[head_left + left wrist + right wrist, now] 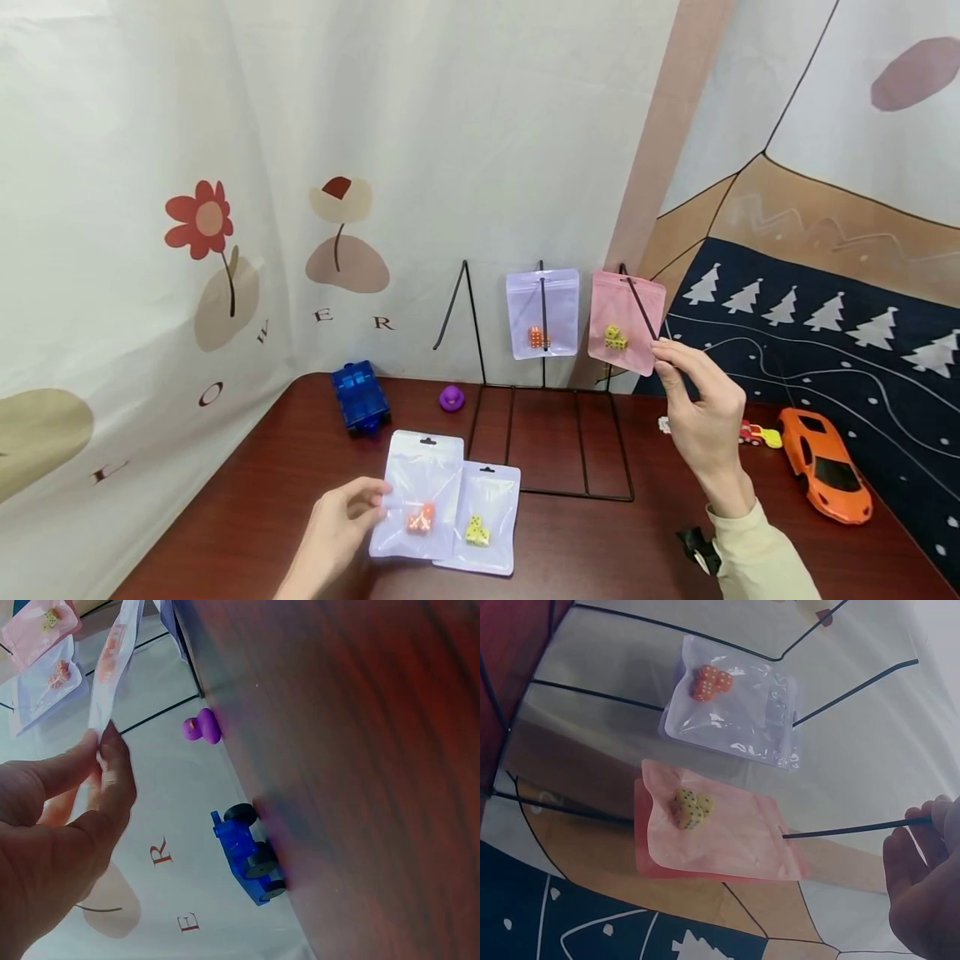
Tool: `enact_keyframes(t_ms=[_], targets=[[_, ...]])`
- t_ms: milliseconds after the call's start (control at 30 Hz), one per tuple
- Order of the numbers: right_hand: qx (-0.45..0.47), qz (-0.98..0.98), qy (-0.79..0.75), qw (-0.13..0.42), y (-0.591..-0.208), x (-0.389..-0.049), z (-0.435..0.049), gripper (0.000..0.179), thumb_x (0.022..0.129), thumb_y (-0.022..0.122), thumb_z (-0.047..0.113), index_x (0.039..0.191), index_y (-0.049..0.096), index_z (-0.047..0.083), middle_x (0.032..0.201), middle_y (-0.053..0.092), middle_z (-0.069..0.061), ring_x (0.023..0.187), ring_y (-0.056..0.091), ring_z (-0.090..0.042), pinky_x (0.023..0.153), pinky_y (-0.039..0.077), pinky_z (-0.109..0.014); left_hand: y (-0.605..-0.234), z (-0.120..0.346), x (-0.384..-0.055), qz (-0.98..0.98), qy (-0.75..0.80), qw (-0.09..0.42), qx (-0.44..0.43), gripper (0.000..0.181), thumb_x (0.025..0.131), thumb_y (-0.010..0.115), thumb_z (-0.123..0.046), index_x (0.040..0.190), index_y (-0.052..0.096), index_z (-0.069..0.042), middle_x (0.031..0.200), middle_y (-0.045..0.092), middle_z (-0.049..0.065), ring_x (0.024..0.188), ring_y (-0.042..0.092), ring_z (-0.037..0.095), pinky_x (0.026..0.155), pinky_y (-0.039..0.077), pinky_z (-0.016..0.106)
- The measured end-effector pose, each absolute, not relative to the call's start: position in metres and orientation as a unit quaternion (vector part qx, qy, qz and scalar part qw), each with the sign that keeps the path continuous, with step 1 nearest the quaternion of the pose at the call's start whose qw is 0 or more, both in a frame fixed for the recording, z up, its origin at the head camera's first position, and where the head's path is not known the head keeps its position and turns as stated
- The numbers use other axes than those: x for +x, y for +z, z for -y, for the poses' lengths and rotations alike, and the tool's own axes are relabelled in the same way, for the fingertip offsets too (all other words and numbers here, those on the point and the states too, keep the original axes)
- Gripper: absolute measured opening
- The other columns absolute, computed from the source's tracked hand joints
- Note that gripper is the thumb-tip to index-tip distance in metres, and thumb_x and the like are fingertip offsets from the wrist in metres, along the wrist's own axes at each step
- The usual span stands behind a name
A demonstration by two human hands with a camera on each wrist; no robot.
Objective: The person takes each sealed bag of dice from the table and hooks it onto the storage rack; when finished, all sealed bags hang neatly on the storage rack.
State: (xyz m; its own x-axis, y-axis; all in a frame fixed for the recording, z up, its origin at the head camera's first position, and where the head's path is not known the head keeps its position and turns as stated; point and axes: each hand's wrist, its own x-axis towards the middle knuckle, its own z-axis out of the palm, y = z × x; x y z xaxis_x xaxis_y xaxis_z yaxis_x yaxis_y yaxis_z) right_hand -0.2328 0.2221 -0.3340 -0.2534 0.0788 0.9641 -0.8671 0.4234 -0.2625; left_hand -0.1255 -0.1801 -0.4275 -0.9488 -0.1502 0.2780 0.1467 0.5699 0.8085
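Between its thumb and fingers, my left hand (341, 521) pinches the left edge of a lavender zip pouch (402, 533) with orange dice inside. A second lavender pouch (498, 546), holding yellow dice, is just right of it, partly covered by it. My right hand (705, 408) grips the tip of the right hook (855, 829) of a black wire rack (630, 479). On that hook hangs a pink pouch (727, 840) with yellow dice. From the middle hook hangs another lavender pouch (742, 724) with orange dice. The left hook (448, 308) carries nothing.
At the table's back left are a blue toy vehicle (360, 396) and a purple toy duck (452, 399). An orange toy car (825, 467) and a small red-and-yellow toy (757, 434) lie to the right. A printed cloth (450, 125) hangs behind the rack.
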Motion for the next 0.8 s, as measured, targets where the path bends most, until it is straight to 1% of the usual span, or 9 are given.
enact_keyframes(t_ms=[100, 167, 367, 433, 600, 667, 800], targets=[[0.302, 0.655, 0.446, 0.529, -0.334, -0.233, -0.222, 0.015, 0.085, 0.070, 0.004, 0.097, 0.071, -0.006, 0.100, 0.068, -0.021, 0.099, 0.064, -0.019, 0.092, 0.047, -0.025, -0.425, 0.178, -0.124, 0.864, -0.462, 0.199, -0.022, 0.031, 0.071, 0.071, 0.017, 0.090, 0.071, -0.006, 0.075, 0.061, -0.001, 0.071, 0.062, 0.012, 0.066, 0.053, 0.022], [0.303, 0.656, 0.447, 0.528, -0.334, -0.233, -0.222, 0.015, 0.085, 0.070, 0.003, 0.097, 0.071, -0.006, 0.100, 0.068, -0.021, 0.099, 0.064, -0.019, 0.092, 0.048, -0.025, -0.421, 0.177, -0.124, 0.855, -0.471, 0.215, -0.025, 0.031, 0.071, 0.071, 0.018, 0.090, 0.071, -0.006, 0.074, 0.061, -0.001, 0.070, 0.062, 0.011, 0.066, 0.053, 0.020], [0.302, 0.659, 0.448, 0.523, -0.334, -0.231, -0.224, 0.018, 0.080, 0.071, -0.008, 0.097, 0.071, -0.005, 0.100, 0.068, -0.021, 0.099, 0.064, -0.018, 0.092, 0.047, -0.025, -0.407, 0.173, -0.123, 0.839, -0.492, 0.230, -0.016, 0.027, 0.075, 0.070, 0.015, 0.093, 0.071, -0.005, 0.080, 0.065, 0.002, 0.072, 0.062, 0.011, 0.066, 0.052, 0.016], [0.302, 0.660, 0.449, 0.522, -0.335, -0.230, -0.225, 0.017, 0.080, 0.071, -0.007, 0.097, 0.071, -0.006, 0.100, 0.068, -0.021, 0.099, 0.064, -0.018, 0.092, 0.047, -0.025, -0.401, 0.172, -0.124, 0.835, -0.496, 0.237, -0.022, 0.026, 0.076, 0.070, 0.014, 0.094, 0.071, -0.005, 0.082, 0.066, 0.004, 0.072, 0.062, 0.012, 0.066, 0.052, 0.016], [0.302, 0.657, 0.448, 0.526, -0.336, -0.230, -0.228, 0.016, 0.085, 0.070, 0.004, 0.096, 0.071, -0.007, 0.099, 0.067, -0.022, 0.099, 0.064, -0.018, 0.092, 0.047, -0.024, -0.389, 0.168, -0.126, 0.817, -0.517, 0.252, -0.044, 0.023, 0.079, 0.071, 0.009, 0.095, 0.071, -0.007, 0.085, 0.067, 0.004, 0.075, 0.063, 0.013, 0.068, 0.053, 0.018], [0.302, 0.657, 0.449, 0.525, -0.335, -0.230, -0.227, 0.016, 0.085, 0.070, 0.004, 0.096, 0.070, -0.008, 0.099, 0.067, -0.023, 0.099, 0.064, -0.018, 0.092, 0.047, -0.024, -0.386, 0.166, -0.125, 0.808, -0.527, 0.259, -0.052, 0.022, 0.079, 0.071, 0.008, 0.095, 0.071, -0.006, 0.085, 0.067, 0.004, 0.075, 0.064, 0.013, 0.069, 0.054, 0.019], [0.307, 0.662, 0.451, 0.513, -0.327, -0.225, -0.219, 0.015, 0.086, 0.068, 0.001, 0.096, 0.069, -0.010, 0.100, 0.066, -0.025, 0.100, 0.063, -0.018, 0.092, 0.047, -0.023, -0.378, 0.166, -0.122, 0.788, -0.542, 0.283, -0.071, 0.024, 0.078, 0.070, 0.012, 0.096, 0.070, -0.003, 0.084, 0.067, 0.007, 0.075, 0.065, 0.015, 0.068, 0.055, 0.021]])
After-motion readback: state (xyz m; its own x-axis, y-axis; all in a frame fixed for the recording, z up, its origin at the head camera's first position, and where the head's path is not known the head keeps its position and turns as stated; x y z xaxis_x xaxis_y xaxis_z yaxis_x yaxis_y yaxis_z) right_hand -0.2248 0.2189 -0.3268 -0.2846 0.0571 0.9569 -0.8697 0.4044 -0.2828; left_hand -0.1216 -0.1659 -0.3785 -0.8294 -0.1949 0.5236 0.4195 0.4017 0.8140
